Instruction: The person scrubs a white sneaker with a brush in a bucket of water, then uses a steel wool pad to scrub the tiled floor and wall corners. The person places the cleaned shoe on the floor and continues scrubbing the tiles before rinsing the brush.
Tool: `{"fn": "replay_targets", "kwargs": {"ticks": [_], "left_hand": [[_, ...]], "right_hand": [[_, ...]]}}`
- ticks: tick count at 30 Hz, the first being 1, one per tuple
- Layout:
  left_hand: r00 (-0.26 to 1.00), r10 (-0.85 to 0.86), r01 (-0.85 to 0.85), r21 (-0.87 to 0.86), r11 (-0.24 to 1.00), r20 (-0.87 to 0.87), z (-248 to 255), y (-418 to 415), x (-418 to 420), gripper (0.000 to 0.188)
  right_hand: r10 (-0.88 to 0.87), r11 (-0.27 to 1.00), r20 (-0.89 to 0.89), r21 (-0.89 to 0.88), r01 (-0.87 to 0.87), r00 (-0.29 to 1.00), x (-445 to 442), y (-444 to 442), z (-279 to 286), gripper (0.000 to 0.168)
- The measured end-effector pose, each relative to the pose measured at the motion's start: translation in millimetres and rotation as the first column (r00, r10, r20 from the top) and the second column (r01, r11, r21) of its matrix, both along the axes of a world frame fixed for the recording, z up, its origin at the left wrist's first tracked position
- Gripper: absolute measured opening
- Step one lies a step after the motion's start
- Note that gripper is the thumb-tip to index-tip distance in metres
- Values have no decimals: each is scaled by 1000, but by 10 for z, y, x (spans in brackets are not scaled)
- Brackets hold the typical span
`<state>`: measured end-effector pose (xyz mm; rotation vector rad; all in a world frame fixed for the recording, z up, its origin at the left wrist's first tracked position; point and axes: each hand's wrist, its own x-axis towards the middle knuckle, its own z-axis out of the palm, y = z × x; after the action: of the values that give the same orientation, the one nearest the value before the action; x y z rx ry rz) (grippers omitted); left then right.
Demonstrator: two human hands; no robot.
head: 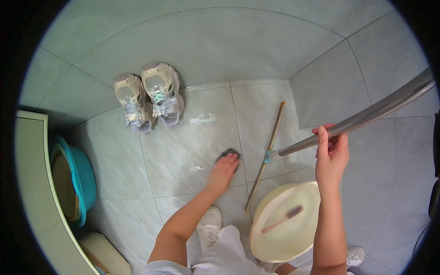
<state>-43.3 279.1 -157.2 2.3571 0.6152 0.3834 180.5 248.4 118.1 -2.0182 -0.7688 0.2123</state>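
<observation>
My left hand [223, 172] lies on a dark scrubbing pad [231, 153], pressed to the wet grey floor tiles [178, 161] and slightly blurred. With my right hand [331, 154] I hold the metal pole [357, 120] of a floor squeegee. Its long thin bar [256, 185] rests on the tiles, joined to the pole by a blue connector [267, 156]. Between my right forearm and the squeegee bar stands a cream plastic basin [256, 237] of water with a pink-handled brush [283, 219] in it.
A pair of sneakers [163, 92] stands against the back wall. At the left, a blue basin [84, 178] leans beside a pale cabinet [32, 172], with a cream container [105, 252] below it. Tiled walls enclose the back and right. White shoes [210, 223] are near the bottom.
</observation>
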Motion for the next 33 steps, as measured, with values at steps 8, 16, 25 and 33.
{"fn": "replay_targets", "kwargs": {"ticks": [8,16,25,33], "left_hand": [[895,431,-422,100,901,-117,126,123,-1165,58],[984,177,-174,115,978,-17,-85,563,308,62],[942,311,-293,-143,945,126,26,50,342,46],[930,225,-50,-505,862,292,1166,-397,452,47]], "right_hand": [[-22,997,78,82,16,997,134,-61,-142,15],[-10,997,55,76,6,998,166,-45,-151,28],[-33,997,-80,69,39,996,-157,-964,-316,37],[-109,992,-760,-46,114,641,-736,-1296,-939,37]]}}
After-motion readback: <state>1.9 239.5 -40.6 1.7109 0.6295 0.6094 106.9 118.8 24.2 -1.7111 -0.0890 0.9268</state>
